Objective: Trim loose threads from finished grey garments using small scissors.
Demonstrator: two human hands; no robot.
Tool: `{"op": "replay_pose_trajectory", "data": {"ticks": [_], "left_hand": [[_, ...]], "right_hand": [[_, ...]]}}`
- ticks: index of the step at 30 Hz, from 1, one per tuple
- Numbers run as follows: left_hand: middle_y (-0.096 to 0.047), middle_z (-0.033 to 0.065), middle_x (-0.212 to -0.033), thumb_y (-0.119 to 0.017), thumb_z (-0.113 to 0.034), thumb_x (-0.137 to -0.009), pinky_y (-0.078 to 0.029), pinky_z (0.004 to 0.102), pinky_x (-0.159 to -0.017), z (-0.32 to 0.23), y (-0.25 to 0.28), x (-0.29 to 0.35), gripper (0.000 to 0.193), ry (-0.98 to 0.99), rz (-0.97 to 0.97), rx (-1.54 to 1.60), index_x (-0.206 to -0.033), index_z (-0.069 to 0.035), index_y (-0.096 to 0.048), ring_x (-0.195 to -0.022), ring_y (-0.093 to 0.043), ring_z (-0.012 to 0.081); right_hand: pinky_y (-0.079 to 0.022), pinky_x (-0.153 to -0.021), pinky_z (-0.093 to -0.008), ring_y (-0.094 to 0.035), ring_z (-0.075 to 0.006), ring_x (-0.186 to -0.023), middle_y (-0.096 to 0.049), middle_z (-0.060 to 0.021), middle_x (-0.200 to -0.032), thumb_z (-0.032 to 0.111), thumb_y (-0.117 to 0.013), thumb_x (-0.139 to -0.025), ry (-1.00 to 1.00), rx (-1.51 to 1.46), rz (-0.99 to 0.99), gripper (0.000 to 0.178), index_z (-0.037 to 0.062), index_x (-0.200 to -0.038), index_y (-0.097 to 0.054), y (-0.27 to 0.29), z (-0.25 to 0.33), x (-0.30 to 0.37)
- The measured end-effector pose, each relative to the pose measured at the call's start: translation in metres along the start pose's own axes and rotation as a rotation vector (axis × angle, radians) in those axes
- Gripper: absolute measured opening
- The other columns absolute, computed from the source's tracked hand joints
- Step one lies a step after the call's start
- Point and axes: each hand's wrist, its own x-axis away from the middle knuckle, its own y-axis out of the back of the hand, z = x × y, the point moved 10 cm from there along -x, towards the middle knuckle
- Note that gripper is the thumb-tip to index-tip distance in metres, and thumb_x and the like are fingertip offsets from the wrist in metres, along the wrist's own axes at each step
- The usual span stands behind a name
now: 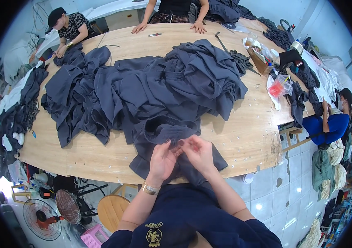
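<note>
A dark grey pair of pants [142,162] with a gathered waistband [175,127] lies at the near table edge, directly in front of me. The waist opening is toward the pile, and the cloth spreads out on both sides of my wrists. At the near side of the waistband, my left hand [162,162] is turned palm up, its thumb and curled fingers closed on the cloth. My right hand [199,153] meets it there with thumb and forefinger pinched together. Whatever sits in that pinch is too small to make out.
A large heap of dark grey garments [143,87] covers the middle of the wooden table [250,136]. Plastic bags with a red drink [278,87] stand at right. Co-workers sit or stand at far left, far side and right. A stool [113,211] and fan [41,219] are below left.
</note>
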Motion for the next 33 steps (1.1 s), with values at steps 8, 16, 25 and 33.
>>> {"op": "replay_pose_trajectory", "data": {"ticks": [8, 16, 25, 33], "left_hand": [[-0.061, 0.0093, -0.097, -0.046, -0.012, -0.089, -0.04, 0.0383, -0.09, -0.005, 0.002, 0.002, 0.018, -0.033, 0.048, 0.169, -0.094, 0.0, -0.06, -0.1, -0.056, 0.0202], [-0.064, 0.0109, -0.085, -0.051, 0.001, -0.085, -0.05, 0.0298, -0.074, -0.005, 0.007, 0.001, 0.011, 0.054, -0.103, -0.034, -0.093, 0.001, -0.059, -0.085, -0.062, 0.0185], [-0.063, 0.0071, -0.085, -0.054, 0.001, -0.085, -0.05, 0.0258, -0.074, -0.009, -0.001, 0.008, 0.011, 0.133, -0.048, 0.09, -0.095, 0.0, -0.057, -0.084, -0.062, 0.0143], [-0.06, 0.008, -0.1, -0.057, -0.001, -0.084, -0.049, 0.0258, -0.075, -0.013, -0.008, 0.01, 0.026, 0.092, -0.009, -0.09, -0.109, -0.001, -0.052, -0.086, -0.061, 0.014]], "right_hand": [[-0.038, -0.048, -0.0213, -0.046, -0.0054, -0.051, -0.056, -0.0052, -0.058, 0.005, -0.062, -0.077, 0.006, -0.03, 0.061, 0.007, -0.0011, -0.079, -0.06, -0.015, 0.005, 0.008], [-0.033, -0.045, -0.0186, -0.042, -0.0038, -0.048, -0.052, 0.0017, -0.058, 0.001, -0.065, -0.073, 0.172, -0.015, 0.073, 0.009, 0.0019, -0.08, -0.061, -0.007, 0.024, 0.022], [-0.037, -0.047, -0.0242, -0.047, -0.0123, -0.049, -0.05, -0.0054, -0.064, 0.015, -0.064, -0.079, 0.192, 0.078, -0.032, 0.022, 0.0012, -0.091, -0.053, 0.02, 0.007, 0.009], [-0.044, -0.05, -0.0312, -0.058, -0.0243, -0.058, -0.057, -0.0079, -0.072, 0.02, -0.068, -0.075, 0.398, 0.641, 0.127, 0.022, 0.0053, -0.084, -0.055, 0.0, 0.026, 0.001]]}}
